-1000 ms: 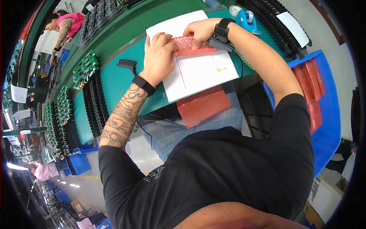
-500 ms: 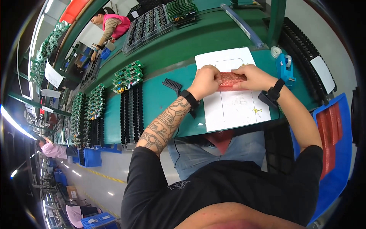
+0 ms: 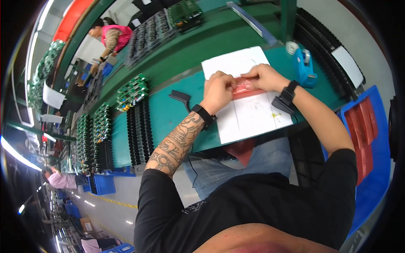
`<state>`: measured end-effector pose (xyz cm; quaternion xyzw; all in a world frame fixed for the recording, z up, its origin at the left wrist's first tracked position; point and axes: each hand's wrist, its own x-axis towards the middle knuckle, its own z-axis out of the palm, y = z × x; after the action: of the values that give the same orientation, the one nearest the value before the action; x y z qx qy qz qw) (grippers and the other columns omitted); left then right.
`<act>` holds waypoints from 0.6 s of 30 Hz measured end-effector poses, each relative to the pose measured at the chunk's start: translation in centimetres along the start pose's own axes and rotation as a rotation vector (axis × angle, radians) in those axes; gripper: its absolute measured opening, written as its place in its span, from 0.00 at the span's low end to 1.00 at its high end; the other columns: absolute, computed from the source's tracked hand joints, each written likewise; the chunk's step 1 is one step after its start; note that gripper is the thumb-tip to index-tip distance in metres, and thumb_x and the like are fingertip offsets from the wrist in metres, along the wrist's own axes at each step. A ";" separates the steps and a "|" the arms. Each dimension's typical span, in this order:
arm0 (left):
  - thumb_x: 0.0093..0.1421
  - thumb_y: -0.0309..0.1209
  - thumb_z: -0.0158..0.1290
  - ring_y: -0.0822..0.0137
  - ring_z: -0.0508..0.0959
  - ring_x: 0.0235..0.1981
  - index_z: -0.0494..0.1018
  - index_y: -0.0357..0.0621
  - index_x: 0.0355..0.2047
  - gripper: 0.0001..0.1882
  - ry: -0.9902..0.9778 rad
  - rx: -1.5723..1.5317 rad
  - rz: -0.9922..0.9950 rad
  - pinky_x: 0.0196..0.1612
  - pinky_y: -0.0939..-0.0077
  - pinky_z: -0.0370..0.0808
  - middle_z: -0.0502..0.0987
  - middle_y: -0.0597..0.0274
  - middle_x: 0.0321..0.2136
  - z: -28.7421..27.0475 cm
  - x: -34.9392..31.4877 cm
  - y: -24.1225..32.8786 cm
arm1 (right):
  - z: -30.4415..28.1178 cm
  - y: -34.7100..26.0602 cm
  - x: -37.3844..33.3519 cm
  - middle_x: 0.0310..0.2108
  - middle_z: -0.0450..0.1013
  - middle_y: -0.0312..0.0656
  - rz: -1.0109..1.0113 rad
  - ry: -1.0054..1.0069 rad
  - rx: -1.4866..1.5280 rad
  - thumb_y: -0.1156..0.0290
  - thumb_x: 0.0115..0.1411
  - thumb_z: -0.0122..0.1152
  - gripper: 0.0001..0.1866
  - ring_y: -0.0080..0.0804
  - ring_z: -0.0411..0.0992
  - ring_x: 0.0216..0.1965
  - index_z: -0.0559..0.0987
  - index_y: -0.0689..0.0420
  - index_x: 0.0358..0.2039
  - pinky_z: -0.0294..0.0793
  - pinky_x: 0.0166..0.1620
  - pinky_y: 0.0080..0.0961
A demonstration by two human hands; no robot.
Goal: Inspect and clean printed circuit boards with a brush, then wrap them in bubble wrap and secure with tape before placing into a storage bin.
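A flat red bubble-wrap packet (image 3: 245, 87) lies across white paper sheets (image 3: 253, 113) on the green bench mat. Its left end is gripped by my left hand (image 3: 218, 90), fingers curled in and thumb toward the packet. At the far right edge of the packet, my right hand (image 3: 266, 78) pinches the wrap with bent fingers. The fingertips of both hands are partly hidden. What the wrap encloses cannot be made out. Each wrist carries a black strap, and a small black box sits by the right one.
A blue tape dispenser (image 3: 304, 67) stands right of the paper. Left of my left hand lies a black brush (image 3: 180, 96). Green circuit boards (image 3: 132, 92) stand in black racks (image 3: 140, 131). A blue bin (image 3: 371, 198) at right holds red bubble-wrap pieces. A person in pink works across the bench.
The whole view has shifted, so the bench things sit further left. My hands stay at the packet's two ends. My right fingers have shifted on the wrap, and the packet looks slightly more tilted.
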<state>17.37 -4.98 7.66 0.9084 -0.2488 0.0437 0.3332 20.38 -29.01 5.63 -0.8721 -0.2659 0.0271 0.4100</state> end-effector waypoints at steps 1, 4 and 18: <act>0.51 0.21 0.58 0.48 0.79 0.40 0.80 0.43 0.30 0.06 0.069 0.069 0.095 0.45 0.54 0.76 0.80 0.51 0.37 0.2 -0.2 -0.1 | -0.2 0.5 -0.4 0.40 0.83 0.49 -0.024 0.016 -0.036 0.69 0.52 0.77 0.24 0.37 0.81 0.40 0.85 0.56 0.51 0.78 0.48 0.30; 0.52 0.22 0.54 0.46 0.79 0.39 0.79 0.40 0.32 0.07 0.127 0.305 0.244 0.44 0.52 0.76 0.80 0.50 0.37 0.3 -0.9 -0.4 | -0.2 -0.7 0.1 0.40 0.83 0.50 -0.006 -0.008 -0.046 0.65 0.54 0.75 0.22 0.37 0.81 0.39 0.86 0.54 0.50 0.78 0.47 0.30; 0.52 0.23 0.65 0.49 0.80 0.37 0.79 0.35 0.35 0.10 -0.178 -0.049 0.157 0.41 0.62 0.77 0.80 0.47 0.36 -2.8 -0.6 -0.4 | -1.0 -3.3 -3.1 0.39 0.84 0.48 -0.077 0.321 -0.397 0.61 0.60 0.72 0.17 0.34 0.82 0.41 0.87 0.56 0.46 0.78 0.47 0.28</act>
<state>17.27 -2.70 9.49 0.8778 -0.3489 -0.0170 0.3277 16.50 -29.51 8.20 -0.9179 -0.2304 -0.1800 0.2683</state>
